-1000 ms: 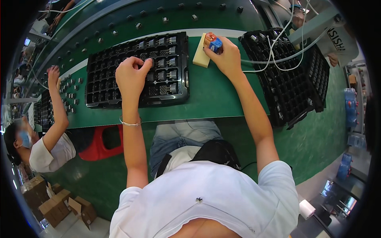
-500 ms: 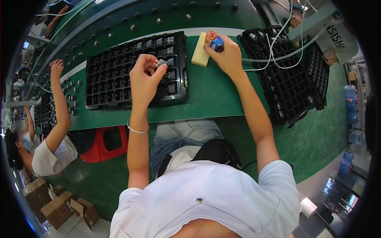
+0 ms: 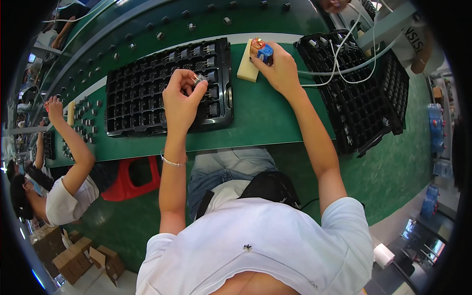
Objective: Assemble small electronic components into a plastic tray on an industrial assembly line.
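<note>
My left hand (image 3: 182, 100) pinches a small component with metal pins (image 3: 198, 78) between thumb and fingertips. It hovers over the right part of a black compartment tray (image 3: 140, 125); several similar pinned parts sit in the tray's right compartments. My right hand (image 3: 280, 69) is closed round a small blue object with a translucent orange-red end (image 3: 262, 51), whose exact kind I cannot make out. That object is over a pale yellow foam block (image 3: 247, 73) on the green table; whether they touch is not clear.
More black trays (image 3: 361, 110) lie at the right, with white cables (image 3: 339, 69) crossing them. Small parts (image 3: 160, 36) line a green strip beyond the table. A co-worker (image 3: 73, 172) works at the left, near a red stool (image 3: 120, 182). Another person (image 3: 423, 54) stands far right.
My right hand has shifted slightly, and the blue object's orange-red end now leans left. My left hand keeps its pinch. The co-worker's hand at left has moved lower and farther left.
</note>
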The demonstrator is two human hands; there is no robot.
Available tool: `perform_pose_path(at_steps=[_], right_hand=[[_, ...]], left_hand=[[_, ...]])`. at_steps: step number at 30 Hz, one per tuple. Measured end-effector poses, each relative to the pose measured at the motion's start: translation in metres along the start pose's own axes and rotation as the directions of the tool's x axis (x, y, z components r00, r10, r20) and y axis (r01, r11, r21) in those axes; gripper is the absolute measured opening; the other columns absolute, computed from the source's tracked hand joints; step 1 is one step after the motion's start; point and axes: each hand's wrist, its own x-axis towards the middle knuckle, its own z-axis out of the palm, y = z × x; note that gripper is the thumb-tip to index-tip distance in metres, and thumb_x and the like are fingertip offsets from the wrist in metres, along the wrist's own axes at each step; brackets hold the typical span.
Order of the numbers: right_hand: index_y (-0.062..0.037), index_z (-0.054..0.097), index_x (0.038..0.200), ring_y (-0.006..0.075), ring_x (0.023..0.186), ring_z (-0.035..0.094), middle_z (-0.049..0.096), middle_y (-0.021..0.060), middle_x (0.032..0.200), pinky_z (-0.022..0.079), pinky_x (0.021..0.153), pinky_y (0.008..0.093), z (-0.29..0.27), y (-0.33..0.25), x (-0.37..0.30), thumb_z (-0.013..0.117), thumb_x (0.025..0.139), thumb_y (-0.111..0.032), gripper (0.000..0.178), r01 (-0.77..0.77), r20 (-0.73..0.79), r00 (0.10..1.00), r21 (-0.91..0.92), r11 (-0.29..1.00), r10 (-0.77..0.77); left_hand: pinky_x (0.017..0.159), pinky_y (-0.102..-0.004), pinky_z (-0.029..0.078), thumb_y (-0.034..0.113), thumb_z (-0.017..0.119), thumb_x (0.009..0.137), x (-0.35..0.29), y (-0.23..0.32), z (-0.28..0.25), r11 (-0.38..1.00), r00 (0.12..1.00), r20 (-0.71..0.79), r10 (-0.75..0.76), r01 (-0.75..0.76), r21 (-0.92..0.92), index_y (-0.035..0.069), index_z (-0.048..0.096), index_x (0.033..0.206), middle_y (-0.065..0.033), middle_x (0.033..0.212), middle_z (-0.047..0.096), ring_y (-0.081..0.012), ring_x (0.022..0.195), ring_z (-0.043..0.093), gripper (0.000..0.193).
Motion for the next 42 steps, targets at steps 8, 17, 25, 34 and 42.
perform_pose_path(at_steps=[8,17,25,34,42], right_hand=[[-0.0001,0.066,0.108,0.0234,0.069,0.063,0.066,0.0126,0.083,0.051,0.067,0.0348,0.000,0.001,0.000,0.077,0.082,-0.028,0.039,0.014,-0.008,1.000,0.007,1.000,-0.014],[-0.0003,0.067,0.111,0.0212,0.069,0.063,0.066,0.0112,0.082,0.051,0.067,0.0336,0.003,0.005,0.002,0.079,0.080,-0.028,0.043,0.026,-0.021,0.999,0.019,0.999,-0.026],[0.0011,0.075,0.100,0.0125,0.069,0.063,0.069,0.0077,0.077,0.051,0.066,0.0285,-0.008,0.034,0.021,0.082,0.079,-0.040,0.047,-0.198,-0.004,0.980,0.055,0.979,0.199],[-0.0027,0.074,0.100,0.0171,0.064,0.064,0.069,0.0094,0.077,0.050,0.063,0.0318,-0.003,0.018,0.009,0.085,0.073,-0.034,0.043,0.043,-0.020,0.999,-0.086,0.995,-0.044],[-0.0028,0.072,0.095,0.0257,0.064,0.062,0.066,0.0118,0.077,0.050,0.061,0.0357,0.002,0.015,0.005,0.084,0.073,-0.035,0.041,0.096,-0.047,0.993,-0.175,0.980,-0.106]], left_hand=[[0.056,-0.0188,0.034,0.006,0.075,0.082,0.000,0.000,0.000,1.000,1.000,0.007,-0.003,0.003,0.005,0.001,0.061,0.094,0.0032,0.079,0.060,-0.0023,0.063,0.043,0.019],[0.057,-0.0186,0.035,0.006,0.076,0.082,0.000,-0.003,0.000,1.000,1.000,0.009,0.007,-0.007,0.003,0.001,0.062,0.095,0.0029,0.080,0.061,-0.0025,0.064,0.044,0.020],[0.056,-0.0196,0.035,0.007,0.076,0.081,-0.001,-0.003,0.001,1.000,1.000,0.005,0.010,-0.010,0.006,0.002,0.063,0.095,0.0028,0.077,0.062,-0.0031,0.063,0.043,0.019],[0.056,-0.0201,0.035,0.007,0.076,0.081,-0.001,0.000,0.001,0.999,1.000,0.015,0.018,-0.019,0.047,0.002,0.063,0.094,0.0028,0.077,0.062,-0.0033,0.063,0.043,0.019],[0.057,-0.0201,0.036,0.007,0.076,0.081,-0.003,-0.004,0.002,1.000,1.000,0.004,0.010,-0.010,0.016,0.002,0.063,0.096,0.0024,0.078,0.062,-0.0039,0.064,0.043,0.021]])
